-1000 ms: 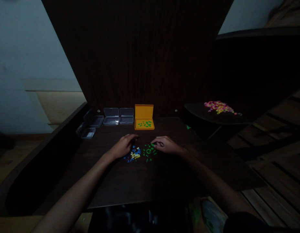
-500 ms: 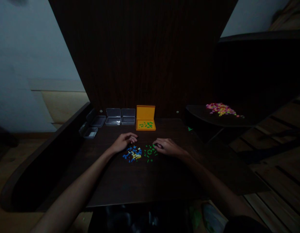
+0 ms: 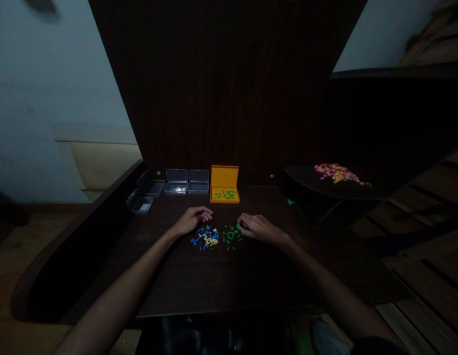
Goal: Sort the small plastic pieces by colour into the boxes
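My left hand point(image 3: 190, 220) rests on the dark table with its fingers loosely apart and nothing in them. Just below it lies a loose pile of tiny blue, white and yellow pieces point(image 3: 206, 238), which look like toy bricks. To the right of that pile, small green pieces point(image 3: 231, 236) are spread out. My right hand point(image 3: 259, 228) is at their upper right edge, thumb and fingers pinched together. A bit of green shows at its fingertips, apparently one small green piece. Behind the hands an orange box point(image 3: 225, 200) stands with its lid up and several green pieces inside.
Clear plastic cases point(image 3: 198, 190) with raised lids stand along the back left, one point(image 3: 142, 205) with a white label-like patch inside. On a side shelf point(image 3: 306, 180) at right lies a heap of pink and yellow pieces point(image 3: 338, 173). A raised side panel point(image 3: 84, 227) borders the table's left.
The whole view has shifted slightly down and to the right. My right hand stays pinched by the green pieces, and my left hand keeps its place beside the mixed pile.
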Demonstrator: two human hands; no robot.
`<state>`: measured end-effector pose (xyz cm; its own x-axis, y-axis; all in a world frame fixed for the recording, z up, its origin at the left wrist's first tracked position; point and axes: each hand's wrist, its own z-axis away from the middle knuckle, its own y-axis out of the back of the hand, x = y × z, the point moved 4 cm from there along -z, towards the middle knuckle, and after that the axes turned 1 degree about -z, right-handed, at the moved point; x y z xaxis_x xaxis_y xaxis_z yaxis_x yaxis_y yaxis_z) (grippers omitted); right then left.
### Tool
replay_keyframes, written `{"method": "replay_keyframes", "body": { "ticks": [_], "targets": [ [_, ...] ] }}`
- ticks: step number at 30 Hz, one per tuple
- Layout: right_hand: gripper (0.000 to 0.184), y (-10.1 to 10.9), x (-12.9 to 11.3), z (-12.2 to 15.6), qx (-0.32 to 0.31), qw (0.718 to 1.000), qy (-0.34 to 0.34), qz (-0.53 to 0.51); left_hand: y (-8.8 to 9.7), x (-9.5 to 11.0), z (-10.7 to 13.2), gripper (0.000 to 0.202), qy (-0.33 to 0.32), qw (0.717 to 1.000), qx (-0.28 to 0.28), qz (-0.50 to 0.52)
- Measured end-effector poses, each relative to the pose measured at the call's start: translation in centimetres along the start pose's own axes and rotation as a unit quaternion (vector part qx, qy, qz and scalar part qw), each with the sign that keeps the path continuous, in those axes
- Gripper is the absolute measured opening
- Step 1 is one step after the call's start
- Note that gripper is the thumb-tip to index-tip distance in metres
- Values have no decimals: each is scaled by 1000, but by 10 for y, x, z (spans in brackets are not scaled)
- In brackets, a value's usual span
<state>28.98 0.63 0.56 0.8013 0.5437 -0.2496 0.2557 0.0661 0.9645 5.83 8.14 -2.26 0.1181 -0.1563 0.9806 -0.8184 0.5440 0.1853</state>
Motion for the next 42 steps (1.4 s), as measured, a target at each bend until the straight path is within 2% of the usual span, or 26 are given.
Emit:
{"method": "replay_keyframes", "body": {
  "ticks": [6, 12, 24, 30, 32, 35, 42],
  "targets": [
    [25, 2, 9, 1, 14, 1000, -5, -1, -2, 2, 1, 35, -13, 1000, 2, -14],
    [34, 2, 11, 2, 29, 998, 35, -31, -3, 4, 3, 35, -18, 999, -1, -27],
    [26, 2, 11, 2, 37, 996, 52, -59, -4, 4, 4, 33, -15, 999, 3, -39],
    [23, 1, 11, 2, 52, 993, 55, -86, -6, 8, 5, 35, -17, 995, 13, -98],
    [23, 0, 10, 1, 56, 994, 49, -80, -8, 15, 9, 36, -46, 987, 27, -152],
    [23, -2, 8, 1, 62, 995, 45, -63, -14, 29, 15, 38, -118, 959, 50, -251],
    [22, -7, 8, 0, 69, 996, 40, -51, -27, 44, 27, 37, -216, 902, 45, -371]
  ]
}}
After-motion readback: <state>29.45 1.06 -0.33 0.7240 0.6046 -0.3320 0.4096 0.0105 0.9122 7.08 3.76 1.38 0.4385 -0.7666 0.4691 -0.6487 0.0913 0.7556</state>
